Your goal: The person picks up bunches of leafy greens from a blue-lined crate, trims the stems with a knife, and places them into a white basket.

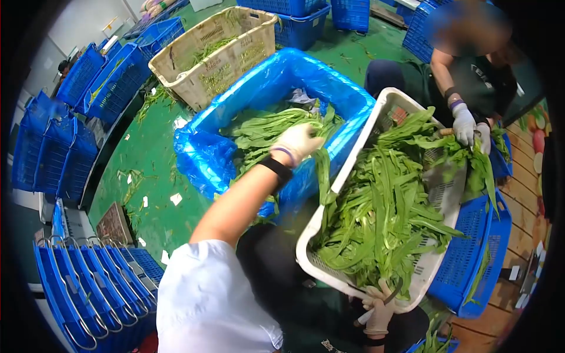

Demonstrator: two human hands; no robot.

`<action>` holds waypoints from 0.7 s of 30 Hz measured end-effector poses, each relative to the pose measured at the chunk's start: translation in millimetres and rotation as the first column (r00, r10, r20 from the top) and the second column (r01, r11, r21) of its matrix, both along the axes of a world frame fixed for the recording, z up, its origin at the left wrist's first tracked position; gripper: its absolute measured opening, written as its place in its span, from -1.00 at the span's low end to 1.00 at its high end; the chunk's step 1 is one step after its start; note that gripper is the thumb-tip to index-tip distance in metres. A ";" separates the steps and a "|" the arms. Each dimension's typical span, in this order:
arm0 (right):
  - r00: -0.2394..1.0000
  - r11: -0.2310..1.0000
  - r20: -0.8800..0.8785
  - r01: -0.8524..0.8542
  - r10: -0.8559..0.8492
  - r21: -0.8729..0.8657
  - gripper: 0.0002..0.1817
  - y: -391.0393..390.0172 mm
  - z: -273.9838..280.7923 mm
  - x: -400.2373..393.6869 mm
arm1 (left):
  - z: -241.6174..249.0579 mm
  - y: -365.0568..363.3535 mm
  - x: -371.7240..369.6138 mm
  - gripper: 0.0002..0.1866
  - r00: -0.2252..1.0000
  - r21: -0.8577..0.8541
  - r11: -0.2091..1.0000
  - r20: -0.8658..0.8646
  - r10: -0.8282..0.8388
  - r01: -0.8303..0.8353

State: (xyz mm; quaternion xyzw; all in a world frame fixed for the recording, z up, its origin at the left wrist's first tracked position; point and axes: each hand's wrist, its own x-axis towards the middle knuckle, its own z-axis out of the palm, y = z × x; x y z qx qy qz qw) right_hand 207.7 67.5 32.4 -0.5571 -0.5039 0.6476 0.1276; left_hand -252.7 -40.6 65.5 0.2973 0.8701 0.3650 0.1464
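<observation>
My left hand (pixel 297 144), in a pale glove, reaches over the blue plastic-lined crate (pixel 203 126). Its fingers look partly stretched out, just above the long leafy greens (pixel 259 135) lying inside; no firm hold shows. My right hand (pixel 378 315), also gloved, is closed around a small knife with a curved dark blade (pixel 400 288) at the near end of a white crate (pixel 312 235). Piled in that crate are more leafy greens (pixel 382 206), and a few leaves hang over its left rim.
Opposite me, a gloved co-worker (pixel 465 120) holds greens and a wooden-handled tool over the white crate. A dirty cream crate (pixel 223 70) stands behind the lined one. Blue crates (pixel 471 253) stand right, with stacked blue baskets (pixel 94 288) left. Scraps litter the green floor (pixel 147 194).
</observation>
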 end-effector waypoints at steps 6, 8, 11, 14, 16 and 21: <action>0.991 0.993 0.063 0.114 -0.116 0.032 -0.58 -5.6 13.1 -29.2 | -222.1 -38.8 -140.9 -0.32 0.979 -0.599 0.791 -0.202 0.000 -0.124; 0.989 0.997 0.127 0.074 -0.077 0.025 -0.57 -3.2 4.5 -17.9 | -267.8 -20.2 -159.7 -0.29 0.961 -0.571 0.811 -0.274 -0.038 -0.131; 0.977 0.992 0.178 0.125 -0.116 -0.037 -0.53 -1.0 2.5 -14.3 | -297.2 37.1 -169.7 -0.25 0.911 -0.345 0.936 -0.406 -0.079 -0.072; 0.977 0.995 0.195 0.096 -0.089 -0.026 -0.57 -0.3 3.9 -17.9 | -279.5 90.0 -159.5 -0.33 0.885 -0.349 0.936 -0.450 -0.117 -0.054; 0.970 0.994 0.218 0.111 -0.107 -0.005 -0.58 0.2 0.3 -14.8 | -283.3 108.4 -156.7 -0.46 0.951 -0.472 0.868 -0.310 0.001 -0.155; 0.964 0.984 0.217 0.171 -0.156 -0.052 -0.63 1.0 -9.5 0.3 | -290.7 114.1 -131.1 -0.83 0.927 -0.458 0.877 -0.373 -0.038 -0.148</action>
